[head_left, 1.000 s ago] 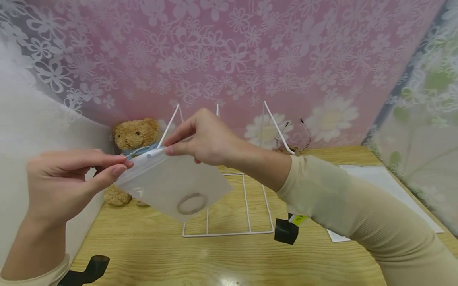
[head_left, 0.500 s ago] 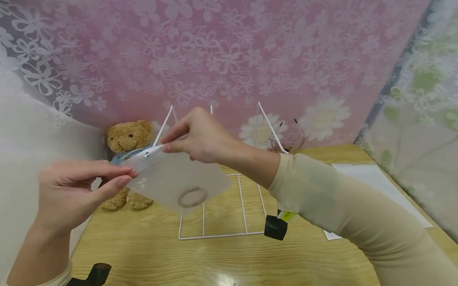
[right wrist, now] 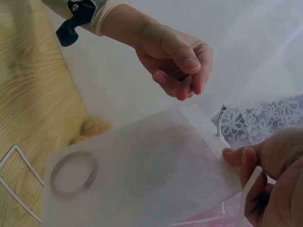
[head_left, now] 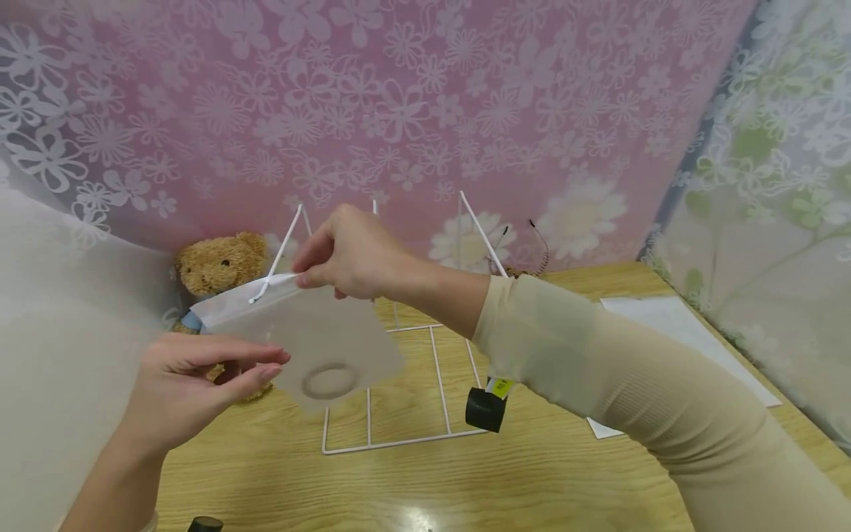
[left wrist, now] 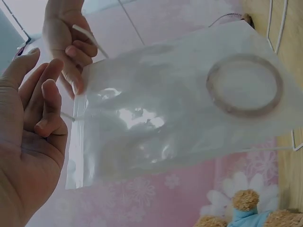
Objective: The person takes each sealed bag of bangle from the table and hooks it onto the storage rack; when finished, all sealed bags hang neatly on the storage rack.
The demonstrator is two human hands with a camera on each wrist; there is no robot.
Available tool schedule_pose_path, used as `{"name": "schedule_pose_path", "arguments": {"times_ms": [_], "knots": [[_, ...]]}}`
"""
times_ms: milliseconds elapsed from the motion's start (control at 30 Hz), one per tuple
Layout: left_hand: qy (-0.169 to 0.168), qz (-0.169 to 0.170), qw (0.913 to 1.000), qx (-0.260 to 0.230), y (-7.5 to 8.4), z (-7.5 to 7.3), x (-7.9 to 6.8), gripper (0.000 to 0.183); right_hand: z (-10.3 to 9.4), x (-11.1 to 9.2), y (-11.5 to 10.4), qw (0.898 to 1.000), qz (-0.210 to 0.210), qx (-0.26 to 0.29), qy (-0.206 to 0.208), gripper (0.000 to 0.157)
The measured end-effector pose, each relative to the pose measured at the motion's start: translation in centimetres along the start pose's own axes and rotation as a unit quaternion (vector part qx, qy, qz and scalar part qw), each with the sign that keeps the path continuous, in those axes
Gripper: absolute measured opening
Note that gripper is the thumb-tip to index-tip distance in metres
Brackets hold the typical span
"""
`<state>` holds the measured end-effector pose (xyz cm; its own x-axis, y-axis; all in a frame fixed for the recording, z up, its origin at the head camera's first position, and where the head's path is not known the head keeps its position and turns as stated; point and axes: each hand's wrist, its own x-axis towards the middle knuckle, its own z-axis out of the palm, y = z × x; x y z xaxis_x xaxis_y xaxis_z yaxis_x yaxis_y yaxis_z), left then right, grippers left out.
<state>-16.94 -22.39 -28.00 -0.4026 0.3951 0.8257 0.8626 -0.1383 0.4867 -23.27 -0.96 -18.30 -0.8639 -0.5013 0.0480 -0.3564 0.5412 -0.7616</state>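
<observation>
- The translucent bag (head_left: pixel 315 332) hangs slanted at the front end of the leftmost upper prong (head_left: pixel 284 240) of the white wire rack (head_left: pixel 399 443). The prong's tip shows through the bag's top strip, which apparently lets the rack bear part of the weight.
- The right hand (head_left: pixel 352 255) pinches the bag's top strip at its right corner between thumb and fingers, presumably to steady it against the prong.
- The left hand (head_left: pixel 186 388) is apart from the bag, just in front of its left side. Thumb and fingertips are close together; nothing is seen between them.
- The ring (left wrist: pixel 246 113) rests inside the bag, near the end away from the strip, where its own weight probably draws it.
- The rack stands on its wire base, inward from the table's (head_left: pixel 532 488) far edge; the broad base likely resists tipping.
- The teddy bear (head_left: pixel 216 266) sits towards the table's far left corner, partly hidden by the bag.
- The white sheet (head_left: pixel 674 312) lies along the table's right edge, well apart from the rack.
</observation>
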Motion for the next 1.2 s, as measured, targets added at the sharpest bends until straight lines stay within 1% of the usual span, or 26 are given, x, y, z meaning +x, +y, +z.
{"name": "schedule_pose_path", "arguments": {"times_ms": [133,233,367,533,600,667,767,800,867,933,967,1033,1100,1133,1200], "knots": [[-0.004,-0.017,0.9998,0.010,-0.5,0.3,-0.5,0.016,-0.1,0.3,0.3,1.000,0.006,-0.001,0.009,0.010],[0.005,-0.042,0.9989,0.020,-0.7,0.5,-1.0,0.019,-0.3,0.6,0.5,1.000,0.010,-0.012,0.014,0.012],[0.023,-0.078,0.9964,0.024,-1.0,0.8,-2.4,0.024,-0.6,1.1,0.4,0.999,0.014,-0.033,0.009,0.015],[0.032,-0.108,0.9935,0.016,-1.3,0.8,-4.0,0.029,-0.7,1.7,0.1,0.998,0.011,-0.061,0.008,0.015],[0.027,-0.145,0.9889,0.018,-1.3,0.8,-4.6,0.031,-0.8,1.9,0.0,0.997,0.008,-0.076,0.009,0.015],[0.015,-0.192,0.9807,0.032,-1.3,0.8,-5.3,0.032,-0.9,2.2,-0.1,0.996,0.008,-0.087,0.008,0.015],[-0.016,-0.258,0.9640,0.064,-1.7,1.2,-6.5,0.030,-1.1,2.6,0.0,0.995,0.011,-0.098,0.009,0.015],[-0.024,-0.273,0.9591,0.071,-1.9,1.3,-7.0,0.028,-1.2,2.7,0.0,0.995,0.014,-0.098,0.010,0.015],[-0.032,-0.291,0.9529,0.079,-2.4,1.7,-7.9,0.026,-1.3,3.1,0.2,0.995,0.019,-0.101,0.011,0.015],[-0.031,-0.318,0.9443,0.080,-2.8,1.9,-8.8,0.024,-1.4,3.4,0.3,0.994,0.021,-0.103,0.012,0.015],[-0.028,-0.335,0.9385,0.081,-3.1,2.1,-9.2,0.022,-1.4,3.6,0.4,0.994,0.021,-0.102,0.013,0.014],[-0.026,-0.375,0.9230,0.082,-3.6,2.2,-10.1,0.022,-1.5,3.9,0.6,0.994,0.019,-0.104,0.014,0.014],[-0.029,-0.418,0.9037,0.087,-4.2,2.4,-10.7,0.021,-1.7,4.2,0.7,0.994,0.019,-0.104,0.015,0.014],[-0.033,-0.436,0.8951,0.087,-4.6,2.5,-11.0,0.022,-1.7,4.4,0.8,0.994,0.020,-0.104,0.015,0.015],[-0.045,-0.463,0.8814,0.083,-5.3,2.6,-11.6,0.022,-1.9,4.7,0.9,0.994,0.018,-0.106,0.018,0.015]]}}
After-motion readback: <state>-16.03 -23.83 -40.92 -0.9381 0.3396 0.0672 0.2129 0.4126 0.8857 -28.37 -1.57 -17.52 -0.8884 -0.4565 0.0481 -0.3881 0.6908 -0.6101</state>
